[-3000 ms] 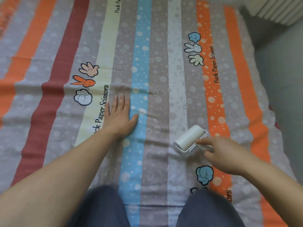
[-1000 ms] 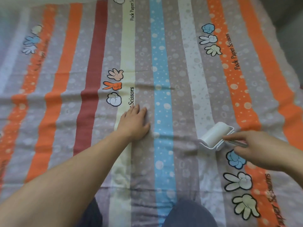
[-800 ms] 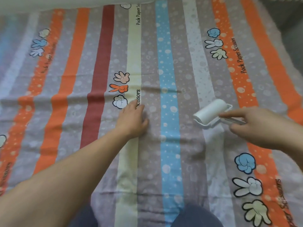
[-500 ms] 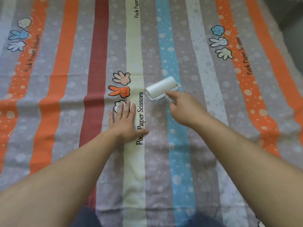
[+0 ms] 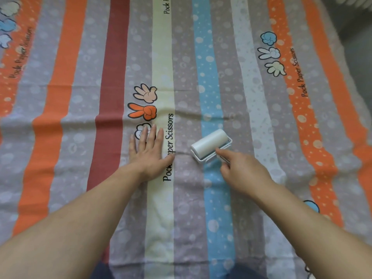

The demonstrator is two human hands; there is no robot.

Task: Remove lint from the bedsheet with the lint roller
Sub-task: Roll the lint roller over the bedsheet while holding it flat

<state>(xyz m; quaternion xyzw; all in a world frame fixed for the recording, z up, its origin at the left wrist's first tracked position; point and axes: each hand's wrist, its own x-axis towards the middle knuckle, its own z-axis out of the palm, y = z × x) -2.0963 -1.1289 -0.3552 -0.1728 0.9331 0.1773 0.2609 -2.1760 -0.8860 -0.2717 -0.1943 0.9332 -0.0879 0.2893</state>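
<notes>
Grip of right hand closed round the lint roller handle, forefinger laid along it. Drum sits on the blue stripe, mid-bedsheet. Flat left hand, fingers straight, pins cloth just left of it. Risk: wrinkled cloth may bunch under the drum if the pinning pressure slackens.

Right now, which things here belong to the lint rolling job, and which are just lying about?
In the job: white cylindrical lint roller, gripped by the right hand; striped printed fabric bedsheet, pressed flat by the left hand.
Just there: grey floor beside the bed; dark trousers at the bottom edge.
</notes>
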